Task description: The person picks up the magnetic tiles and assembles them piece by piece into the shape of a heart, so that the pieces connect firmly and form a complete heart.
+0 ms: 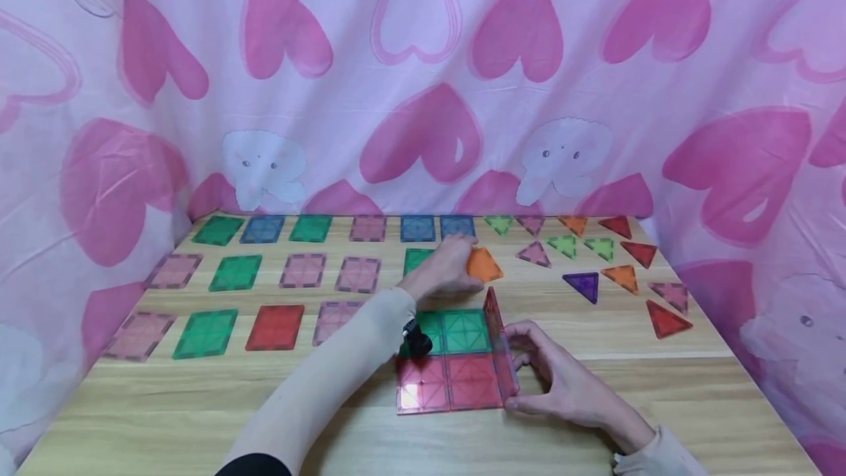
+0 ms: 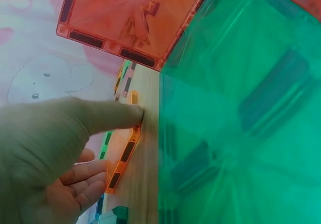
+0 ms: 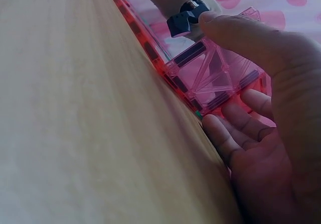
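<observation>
My left hand point(image 1: 446, 264) reaches over the far part of the table and spans an orange tile point(image 1: 485, 264), thumb on one side and fingers on the other. In the left wrist view the thumb meets the tile's corner; whether the tile is off the table is unclear. A flat base of green tiles point(image 1: 465, 330) and red tiles point(image 1: 474, 382) lies in front of me. Along its right edge stands a wall, with a red tile point(image 1: 490, 313) at the far end and a pink tile point(image 3: 215, 73) nearer. My right hand point(image 1: 562, 380) grips the pink tile from outside, with fingers bent.
Rows of flat square tiles, pink, green, blue and red point(image 1: 275, 327), cover the left and back. Loose triangles, including a purple triangle point(image 1: 583, 286) and a red triangle point(image 1: 666, 319), lie at the right. A pink heart-print cloth point(image 1: 423, 131) hangs behind the table.
</observation>
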A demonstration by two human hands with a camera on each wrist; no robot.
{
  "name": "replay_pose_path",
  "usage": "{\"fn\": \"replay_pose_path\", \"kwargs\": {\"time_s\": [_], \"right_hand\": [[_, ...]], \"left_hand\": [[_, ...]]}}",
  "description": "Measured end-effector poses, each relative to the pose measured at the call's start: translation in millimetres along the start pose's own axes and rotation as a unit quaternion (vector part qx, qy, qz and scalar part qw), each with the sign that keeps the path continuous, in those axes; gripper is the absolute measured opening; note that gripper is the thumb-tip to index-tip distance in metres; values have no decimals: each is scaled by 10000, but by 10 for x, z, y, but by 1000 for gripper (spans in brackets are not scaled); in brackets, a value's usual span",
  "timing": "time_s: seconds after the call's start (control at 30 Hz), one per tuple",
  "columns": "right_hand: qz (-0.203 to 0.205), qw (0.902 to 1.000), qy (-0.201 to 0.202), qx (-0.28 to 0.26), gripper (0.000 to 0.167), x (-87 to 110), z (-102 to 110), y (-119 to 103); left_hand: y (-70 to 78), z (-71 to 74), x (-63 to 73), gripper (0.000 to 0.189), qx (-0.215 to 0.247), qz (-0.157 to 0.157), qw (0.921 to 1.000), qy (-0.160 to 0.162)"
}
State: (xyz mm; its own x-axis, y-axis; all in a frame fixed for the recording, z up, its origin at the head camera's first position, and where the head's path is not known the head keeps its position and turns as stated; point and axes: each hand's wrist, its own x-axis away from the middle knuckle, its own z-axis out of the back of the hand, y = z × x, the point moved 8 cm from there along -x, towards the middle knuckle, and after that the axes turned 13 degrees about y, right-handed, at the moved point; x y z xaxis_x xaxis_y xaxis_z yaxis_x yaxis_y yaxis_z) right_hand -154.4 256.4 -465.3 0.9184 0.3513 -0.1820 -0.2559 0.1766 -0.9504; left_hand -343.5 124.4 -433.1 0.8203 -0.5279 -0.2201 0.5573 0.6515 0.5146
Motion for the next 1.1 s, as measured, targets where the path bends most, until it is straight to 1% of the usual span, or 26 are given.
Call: {"fn": "replay_pose_path", "kwargs": {"time_s": [0.07,0.13,0.2,0.27,0.37,0.43,0.5,0.53,0.57,0.63,0.73,0.87,0.93,1.0,1.1], "right_hand": [[54,10000,-44,-39,81,-3,-14,-9],[79,9999,-73,-77,80,-6,-24,-13],[100,9999,-84,-88,80,-8,-32,-13],[72,9999,-65,-66,80,-12,-37,-7],[59,10000,-60,-18,81,-16,-43,-1],[28,10000,-52,4,81,-16,-38,2],[15,10000,-24,28,81,-13,-20,-1],[14,10000,-9,43,81,-11,-7,-2],[8,10000,8,59,80,-8,5,-4],[9,10000,30,76,80,-3,27,-3],[6,10000,16,87,79,0,34,2],[-77,9999,16,86,80,0,15,22],[-100,9999,10,80,80,4,6,29],[-76,9999,-10,74,80,8,2,28],[-107,9999,0,117,81,2,12,28]], "left_hand": [[-12,27,6,88,66,32,10000,56],[-25,76,23,92,285,104,9994,144],[-39,159,50,97,525,169,9981,282],[-55,270,100,99,872,265,9950,416],[-94,437,236,99,1499,436,9864,522],[-125,512,365,100,1999,548,9772,461],[-164,546,500,98,2422,648,9675,339],[-183,553,557,96,2565,653,9639,283],[-201,552,611,94,2691,661,9606,214],[-251,532,694,85,2832,666,9567,119],[-324,507,773,68,2835,686,9564,153],[-383,514,823,43,2664,696,9602,476],[-387,507,837,29,2503,641,9641,613],[-378,485,847,20,2327,560,9684,698],[-345,460,849,15,2025,422,9749,821]]}}
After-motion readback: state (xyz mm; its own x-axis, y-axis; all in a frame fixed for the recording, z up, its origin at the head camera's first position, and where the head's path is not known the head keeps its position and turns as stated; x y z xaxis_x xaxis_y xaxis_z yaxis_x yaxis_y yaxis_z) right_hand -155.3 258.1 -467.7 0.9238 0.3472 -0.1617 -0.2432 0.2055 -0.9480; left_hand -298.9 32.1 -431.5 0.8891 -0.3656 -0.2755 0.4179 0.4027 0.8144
